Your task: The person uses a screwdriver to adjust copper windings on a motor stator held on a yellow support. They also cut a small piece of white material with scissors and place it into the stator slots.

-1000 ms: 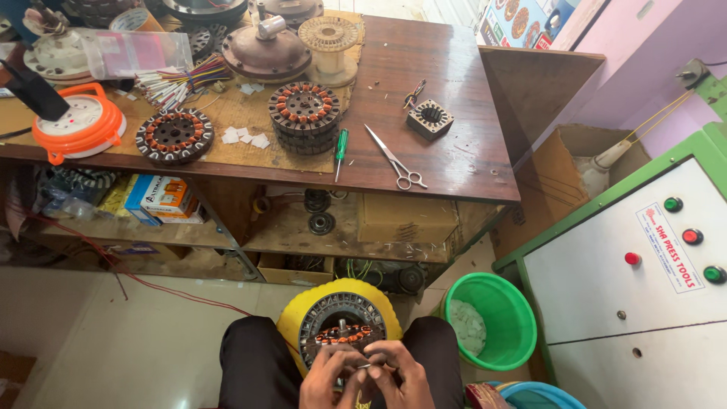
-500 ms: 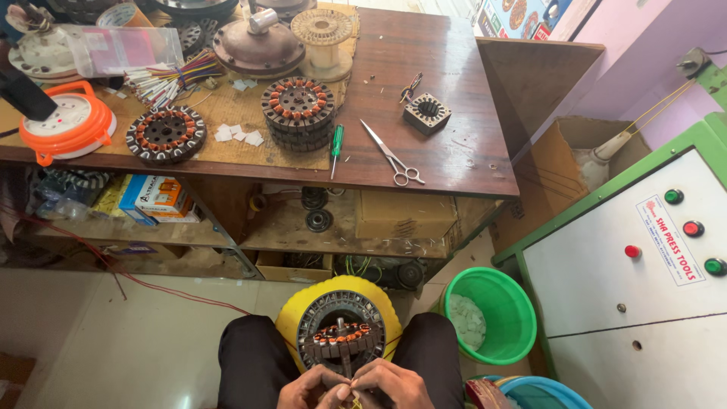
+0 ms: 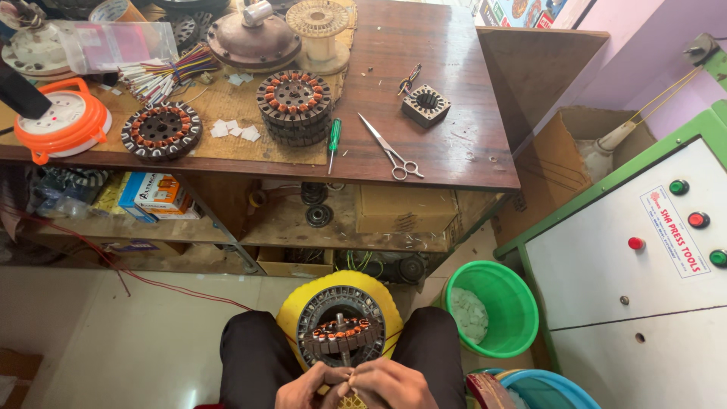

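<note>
We held a round motor stator (image 3: 340,332) on our lap, resting on a yellow stool (image 3: 303,310) between our knees. It was a dark ring of metal slots with copper-orange windings bunched across its lower half and a short shaft standing at its centre. Our left hand (image 3: 310,386) and right hand (image 3: 394,385) met at its near edge, fingers curled tightly together and pinching something small that we could not make out; the frame edge cut off the rest of both hands.

Ahead stood a wooden workbench (image 3: 447,144). On it lay a stack of wound stators (image 3: 294,106), a single stator (image 3: 161,131) to their left, a green-handled screwdriver (image 3: 333,142), scissors (image 3: 390,148), a small square stator core (image 3: 425,105), a bundle of coloured wires (image 3: 163,72), a domed motor cover (image 3: 254,38), an empty wire spool (image 3: 322,26) and an orange cable reel (image 3: 60,125). Nothing lay between our hands and the stator.

To our right a green bucket (image 3: 503,291) held a heap of pale scraps, and just beside it a blue tub (image 3: 549,390) showed only its rim, its contents hidden. Farther right stood a white and green control cabinet (image 3: 628,257) with red and green buttons.
</note>
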